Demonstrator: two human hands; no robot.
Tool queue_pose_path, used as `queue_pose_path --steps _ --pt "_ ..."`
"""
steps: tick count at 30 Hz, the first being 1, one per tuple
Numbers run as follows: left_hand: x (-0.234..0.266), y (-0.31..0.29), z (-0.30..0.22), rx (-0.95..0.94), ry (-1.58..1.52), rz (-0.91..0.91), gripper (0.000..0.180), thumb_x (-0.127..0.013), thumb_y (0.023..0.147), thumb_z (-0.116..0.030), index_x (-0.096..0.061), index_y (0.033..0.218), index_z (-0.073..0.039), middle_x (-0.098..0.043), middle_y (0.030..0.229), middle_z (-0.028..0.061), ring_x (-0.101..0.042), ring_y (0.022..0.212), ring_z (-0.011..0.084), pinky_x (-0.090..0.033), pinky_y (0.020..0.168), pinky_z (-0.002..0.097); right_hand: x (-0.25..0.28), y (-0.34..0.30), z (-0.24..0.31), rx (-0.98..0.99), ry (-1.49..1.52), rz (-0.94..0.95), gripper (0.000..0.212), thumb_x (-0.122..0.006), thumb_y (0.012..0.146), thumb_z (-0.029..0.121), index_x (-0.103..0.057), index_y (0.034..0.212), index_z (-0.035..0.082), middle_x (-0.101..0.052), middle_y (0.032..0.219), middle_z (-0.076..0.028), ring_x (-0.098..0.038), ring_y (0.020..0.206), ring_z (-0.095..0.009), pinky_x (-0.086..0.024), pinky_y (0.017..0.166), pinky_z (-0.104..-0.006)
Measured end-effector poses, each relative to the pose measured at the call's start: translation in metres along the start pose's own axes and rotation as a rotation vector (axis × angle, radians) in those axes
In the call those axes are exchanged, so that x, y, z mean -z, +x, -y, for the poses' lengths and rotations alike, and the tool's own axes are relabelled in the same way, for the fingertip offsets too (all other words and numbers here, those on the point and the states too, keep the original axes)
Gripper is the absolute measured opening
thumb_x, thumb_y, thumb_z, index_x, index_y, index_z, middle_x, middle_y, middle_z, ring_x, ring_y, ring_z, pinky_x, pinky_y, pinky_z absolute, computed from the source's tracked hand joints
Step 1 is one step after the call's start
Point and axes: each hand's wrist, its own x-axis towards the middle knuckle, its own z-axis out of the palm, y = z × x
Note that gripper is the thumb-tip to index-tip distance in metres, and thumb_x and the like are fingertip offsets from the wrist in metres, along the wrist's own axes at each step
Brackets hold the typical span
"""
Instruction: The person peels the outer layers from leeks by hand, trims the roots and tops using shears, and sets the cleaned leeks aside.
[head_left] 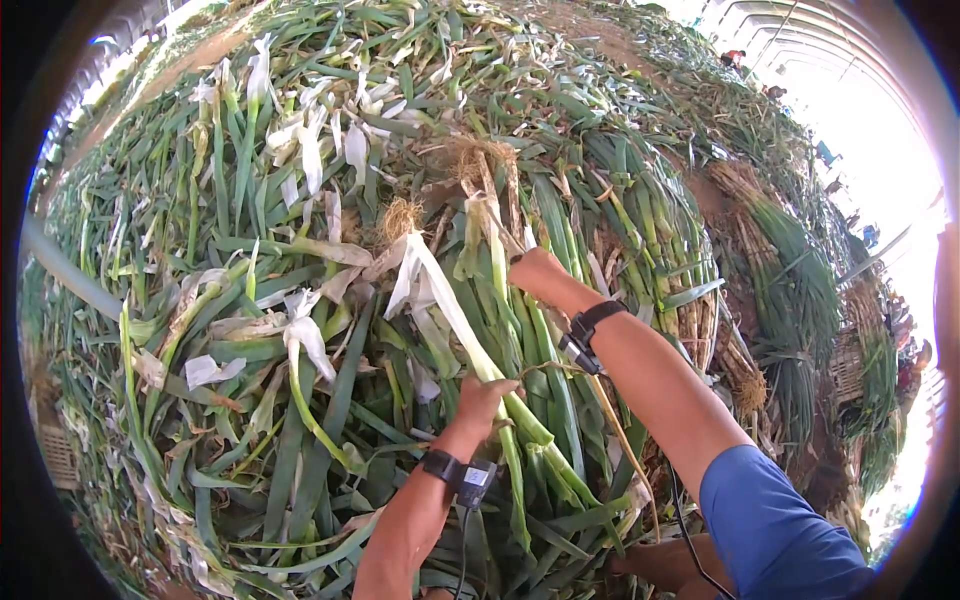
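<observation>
My left hand (483, 405) is closed around the stalk of a large green onion (450, 305). Its white end points up and away, with loose white skin hanging from it and bushy tan roots (400, 218) at the tip. Below the hand, its green leaves spread toward me. Farther off and to the right, my right hand (540, 275) is closed on a thin, narrow tool (505, 235), blade-like in shape, reaching toward another rooted stalk (485, 200). The tool's handle is hidden in the fist.
Loose leaves and peeled white skins (310, 150) cover the ground on the left. To the right lie bundled green onions (660, 240) and another bundle row (780, 240). A wicker basket (850, 365) stands at the far right. Cables hang from both wrist devices.
</observation>
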Motion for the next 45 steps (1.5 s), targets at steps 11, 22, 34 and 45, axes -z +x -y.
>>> queue_pose_path --steps 11,22,34,45 --pt "-0.002 -0.077 0.011 0.221 -0.111 0.112 0.023 -0.066 0.080 -0.003 -0.063 0.100 0.006 -0.069 0.083 0.0159 -0.069 0.074 0.0245 -0.058 0.065 0.0331 -0.008 -0.036 0.048 -0.128 0.235 -0.025 0.046 -0.076 0.073 0.034 -0.068 0.089 -0.009 -0.069 0.085 -0.023 -0.069 0.077 -0.032 -0.054 0.068 -0.0429" --pt "0.013 -0.142 -0.075 0.052 -0.115 -0.104 0.024 -0.064 0.084 0.002 -0.059 0.107 0.005 -0.064 0.085 0.0128 -0.066 0.069 0.0231 -0.056 0.061 0.0363 -0.018 -0.027 0.069 -0.012 -0.113 -0.210 0.025 -0.060 0.082 0.018 -0.071 0.093 -0.002 -0.070 0.097 -0.023 -0.068 0.093 -0.038 -0.054 0.080 -0.0458" --pt "0.037 -0.130 -0.118 0.013 -0.321 -0.026 0.040 -0.063 0.082 -0.006 -0.056 0.120 0.005 -0.066 0.101 0.0123 -0.068 0.086 0.0238 -0.058 0.067 0.0395 0.010 -0.208 0.125 0.340 0.346 0.036 0.049 -0.072 0.078 0.037 -0.064 0.087 -0.011 -0.065 0.071 -0.025 -0.066 0.063 -0.035 -0.053 0.061 -0.0431" --pt "0.080 -0.111 -0.053 -0.007 -0.381 -0.010 0.048 -0.060 0.083 -0.009 -0.048 0.127 0.006 -0.064 0.109 0.0204 -0.067 0.091 0.0343 -0.059 0.078 0.0465 0.032 -0.284 0.014 0.344 -0.096 0.471 0.052 -0.069 0.080 0.043 -0.061 0.078 -0.009 -0.062 0.074 -0.030 -0.062 0.075 -0.047 -0.048 0.069 -0.0519"
